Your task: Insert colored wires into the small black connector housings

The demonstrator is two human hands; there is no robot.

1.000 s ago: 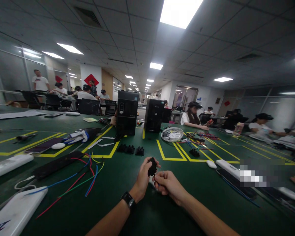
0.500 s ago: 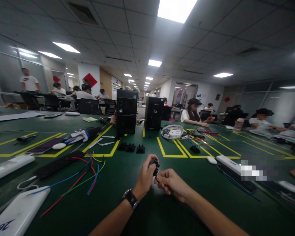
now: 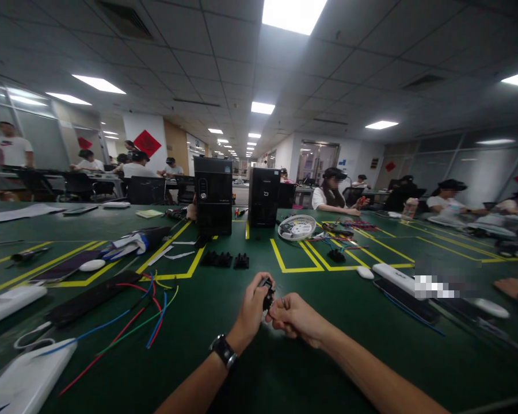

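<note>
My left hand (image 3: 252,310), with a watch at the wrist, is wrapped round a black terminal block (image 3: 268,294) held just above the green table. My right hand (image 3: 296,319) is pinched at the lower right side of that block. Whatever sits between its fingertips is too small to make out. Beyond my hands, several similar black blocks (image 3: 224,260) stand in a row on the table. Loose red, blue and green wires (image 3: 155,313) lie to the left of my left hand, apart from it.
Two black computer towers (image 3: 213,198) stand at the far side. A white fan-like guard (image 3: 297,227) lies near bundled wires (image 3: 349,238). White power banks (image 3: 34,379) and a black pouch (image 3: 90,299) lie left. A person (image 3: 332,192) sits across; another person's hand (image 3: 515,287) rests at right.
The view has turned slightly to the right, so the table's things appear shifted left. Both hands stay together at the block, with the right fingers still pinched against its lower side.
</note>
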